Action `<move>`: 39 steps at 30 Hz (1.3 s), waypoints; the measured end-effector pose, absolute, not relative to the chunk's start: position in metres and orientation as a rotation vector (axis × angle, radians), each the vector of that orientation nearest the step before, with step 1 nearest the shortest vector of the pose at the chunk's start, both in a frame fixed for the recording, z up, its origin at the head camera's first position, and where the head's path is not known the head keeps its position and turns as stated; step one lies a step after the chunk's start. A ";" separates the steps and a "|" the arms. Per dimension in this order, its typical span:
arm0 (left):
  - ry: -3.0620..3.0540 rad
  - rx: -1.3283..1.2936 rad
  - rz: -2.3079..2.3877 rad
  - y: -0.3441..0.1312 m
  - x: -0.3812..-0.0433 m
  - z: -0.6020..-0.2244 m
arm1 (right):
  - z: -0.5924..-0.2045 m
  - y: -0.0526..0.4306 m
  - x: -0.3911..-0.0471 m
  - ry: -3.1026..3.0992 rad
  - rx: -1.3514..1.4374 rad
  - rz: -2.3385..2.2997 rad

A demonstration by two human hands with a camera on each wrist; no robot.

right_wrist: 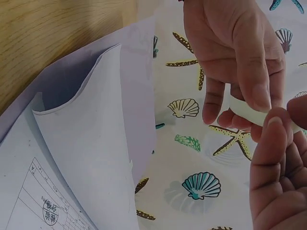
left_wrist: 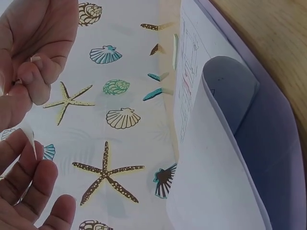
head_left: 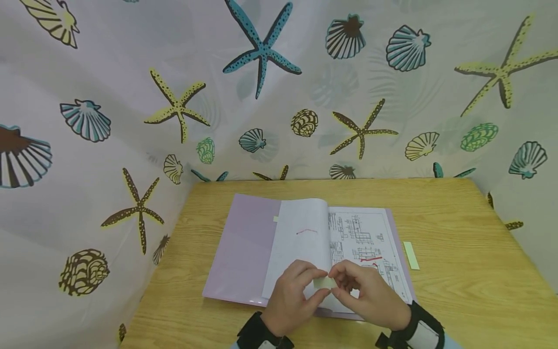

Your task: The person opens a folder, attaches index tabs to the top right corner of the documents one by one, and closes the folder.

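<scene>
A small pale yellow-green sticky note [head_left: 322, 283] is held between two hands over an open lilac folder [head_left: 244, 247]. On its left side, my left hand [head_left: 291, 296] pinches it between thumb and index finger. My right hand [head_left: 370, 294] pinches the opposite end, thumb and index fingertips close to the left ones. The right wrist view shows the sticky note [right_wrist: 247, 111] as a narrow curved strip. Beneath the hands lie a turned white page [head_left: 301, 232] and a drawing sheet [head_left: 357, 228] with red marks.
A pale green strip of sticky notes [head_left: 411, 255] lies on the wooden table [head_left: 462, 271], right of the folder. A small pale tab [head_left: 275, 219] sticks out from the turned page's left edge. Behind the table hangs a curtain [head_left: 279, 121] printed with shells and starfish.
</scene>
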State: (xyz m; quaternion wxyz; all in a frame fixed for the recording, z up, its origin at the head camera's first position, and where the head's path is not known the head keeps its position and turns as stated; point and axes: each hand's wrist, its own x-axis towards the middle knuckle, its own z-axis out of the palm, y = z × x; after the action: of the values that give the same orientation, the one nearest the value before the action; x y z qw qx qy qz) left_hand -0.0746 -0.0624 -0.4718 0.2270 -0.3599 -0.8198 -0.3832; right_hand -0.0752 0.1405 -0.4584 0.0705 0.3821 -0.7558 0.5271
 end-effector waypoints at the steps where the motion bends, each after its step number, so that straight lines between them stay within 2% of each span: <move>1: -2.258 -0.992 -1.047 -0.063 -0.075 -0.471 | -0.459 0.141 -0.075 -2.269 1.153 1.598; 10: -2.246 -0.979 -1.008 -0.062 -0.075 -0.469 | -0.443 0.141 -0.070 -2.314 1.101 1.649; 14: -2.262 -0.963 -0.919 -0.062 -0.075 -0.469 | -0.455 0.143 -0.072 -2.330 1.061 1.635; 30: -2.357 -0.920 -0.742 -0.055 -0.072 -0.468 | -0.460 0.136 -0.073 -2.513 0.697 1.483; 39: -2.292 -0.841 -0.703 -0.054 -0.076 -0.471 | -0.458 0.158 -0.087 -2.494 0.585 1.577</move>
State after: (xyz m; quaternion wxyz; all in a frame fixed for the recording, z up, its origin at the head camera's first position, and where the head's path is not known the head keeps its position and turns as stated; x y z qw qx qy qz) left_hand -0.0760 -0.0542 -0.4711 0.2961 -0.3163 -0.8617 -0.2642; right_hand -0.0871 0.1580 -0.4583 0.0668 0.1940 -0.8272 0.5231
